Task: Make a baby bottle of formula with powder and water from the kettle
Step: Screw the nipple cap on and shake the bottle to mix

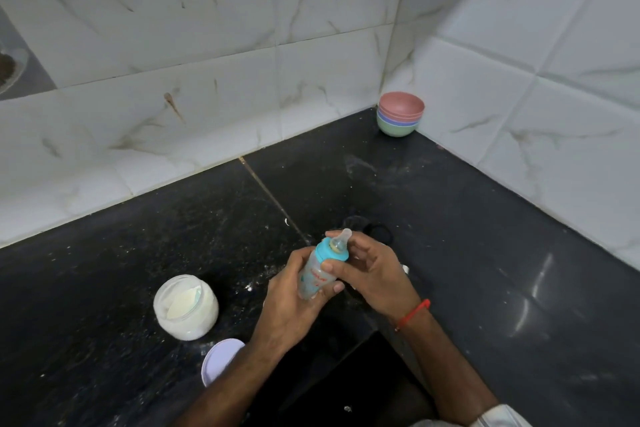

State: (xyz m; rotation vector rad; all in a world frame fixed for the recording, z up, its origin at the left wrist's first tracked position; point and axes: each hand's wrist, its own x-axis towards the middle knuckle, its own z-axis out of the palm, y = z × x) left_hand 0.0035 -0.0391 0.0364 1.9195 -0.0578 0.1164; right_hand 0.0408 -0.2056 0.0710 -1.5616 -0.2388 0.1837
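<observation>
A clear baby bottle (317,279) with a blue collar and a pale teat is held tilted above the black counter (138,253). My left hand (291,302) wraps its body from below and the left. My right hand (374,270) grips it from the right, thumb on the body and fingers by the collar. An open glass jar of white powder (187,307) stands to the left, a scoop partly buried inside. Its pale lid (221,359) lies near the counter's front edge. A dark round object (367,229) behind my hands is mostly hidden.
A stack of coloured bowls (400,118) sits in the far corner where the two tiled walls meet. Spilt white powder speckles the counter around the jar and hands. A red thread band circles my right wrist.
</observation>
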